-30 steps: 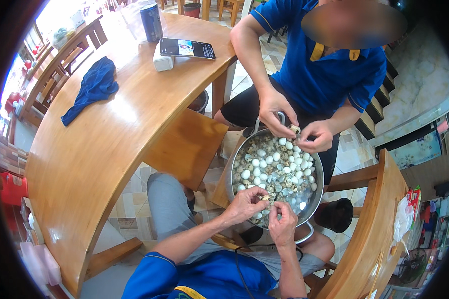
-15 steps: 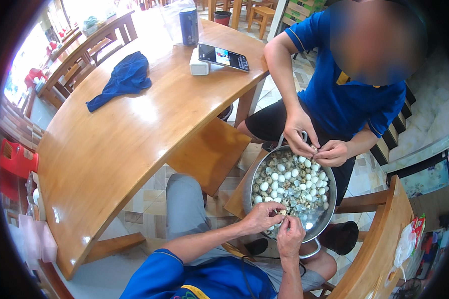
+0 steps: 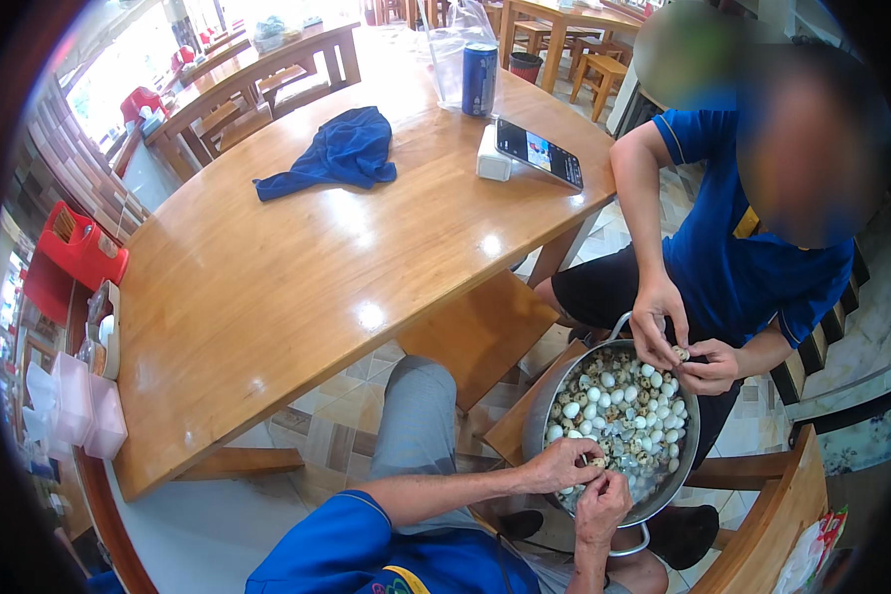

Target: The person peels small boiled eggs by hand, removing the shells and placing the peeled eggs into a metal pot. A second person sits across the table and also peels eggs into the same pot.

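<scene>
A large metal pot [image 3: 677, 483] holds many small quail eggs [image 3: 619, 396], some peeled white, others in speckled shells. Over its near rim, my left hand [image 3: 558, 465] and my right hand [image 3: 602, 507] come together with bent fingers. Between their fingertips is a small speckled quail egg [image 3: 597, 461], partly hidden by the fingers. Across the pot, another person's two hands [image 3: 711, 366] pinch a quail egg [image 3: 681, 353] of their own above the far rim.
A wooden table [image 3: 267, 297] fills the left, bearing a blue cloth [image 3: 342, 148], a propped phone [image 3: 539, 153], a white box [image 3: 493, 161] and a blue can [image 3: 479, 79]. Pink boxes [image 3: 87, 406] stand by its left edge. A wooden chair [image 3: 777, 505] is at lower right.
The view has swung left and up, so everything sits further right and lower. My hands stay together around the egg at the pot's near side. The other person still handles an egg.
</scene>
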Action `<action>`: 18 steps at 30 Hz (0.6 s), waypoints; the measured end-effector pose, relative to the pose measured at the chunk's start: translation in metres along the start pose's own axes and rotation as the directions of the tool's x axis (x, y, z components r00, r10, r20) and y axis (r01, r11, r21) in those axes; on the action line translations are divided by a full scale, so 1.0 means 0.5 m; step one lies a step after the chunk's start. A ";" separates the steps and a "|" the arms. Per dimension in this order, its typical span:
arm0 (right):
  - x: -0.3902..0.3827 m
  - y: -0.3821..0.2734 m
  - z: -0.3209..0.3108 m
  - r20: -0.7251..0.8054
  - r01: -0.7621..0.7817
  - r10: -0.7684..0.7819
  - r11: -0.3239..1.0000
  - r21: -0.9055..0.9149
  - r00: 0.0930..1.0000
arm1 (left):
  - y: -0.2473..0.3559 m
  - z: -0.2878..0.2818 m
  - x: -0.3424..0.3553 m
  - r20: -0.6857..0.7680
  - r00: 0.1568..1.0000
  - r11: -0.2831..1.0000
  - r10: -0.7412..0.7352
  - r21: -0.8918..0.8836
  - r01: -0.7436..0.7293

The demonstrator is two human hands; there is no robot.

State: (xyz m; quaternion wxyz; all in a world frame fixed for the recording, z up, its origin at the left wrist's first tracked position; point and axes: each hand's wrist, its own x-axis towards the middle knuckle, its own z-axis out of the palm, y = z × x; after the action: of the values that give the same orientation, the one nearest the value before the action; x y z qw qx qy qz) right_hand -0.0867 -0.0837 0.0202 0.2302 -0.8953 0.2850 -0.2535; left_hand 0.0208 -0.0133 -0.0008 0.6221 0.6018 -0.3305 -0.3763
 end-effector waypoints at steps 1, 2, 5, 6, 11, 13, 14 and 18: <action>0.000 0.000 0.000 0.001 0.009 -0.009 1.000 -0.005 1.000 | -0.001 -0.001 0.000 0.005 1.000 1.000 -0.002 0.012 0.002; 0.001 0.001 -0.001 0.002 0.018 -0.018 1.000 -0.010 1.000 | -0.002 -0.001 -0.001 0.009 1.000 1.000 -0.016 0.009 0.016; 0.002 0.002 -0.003 0.011 0.040 -0.039 0.999 -0.032 0.999 | 0.000 0.000 -0.002 0.004 1.000 1.000 -0.012 0.013 0.012; 0.003 0.001 -0.004 0.013 0.037 -0.036 0.999 -0.012 0.999 | 0.002 0.000 -0.002 -0.001 1.000 1.000 -0.010 0.002 0.010; 0.007 -0.010 -0.010 0.003 0.002 -0.002 0.999 0.048 1.000 | 0.009 0.000 -0.003 0.025 0.998 0.998 -0.065 -0.012 0.066; 0.011 -0.017 -0.013 -0.012 0.010 -0.009 0.999 0.036 1.000 | 0.009 -0.001 -0.002 0.028 0.998 0.998 -0.059 -0.007 0.059; 0.013 -0.021 -0.014 -0.031 0.017 -0.016 0.999 0.027 0.999 | 0.008 -0.002 -0.002 0.019 0.998 0.998 -0.062 -0.007 0.062; 0.018 -0.028 -0.025 0.016 -0.009 0.008 0.998 0.060 1.000 | 0.002 -0.001 -0.002 0.052 0.986 0.986 -0.158 -0.042 0.160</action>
State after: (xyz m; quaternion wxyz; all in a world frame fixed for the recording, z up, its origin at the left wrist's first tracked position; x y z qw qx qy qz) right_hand -0.0822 -0.0826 0.0404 0.2604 -0.8888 0.2790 -0.2538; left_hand 0.0210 -0.0123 0.0001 0.5956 0.6023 -0.2876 -0.4469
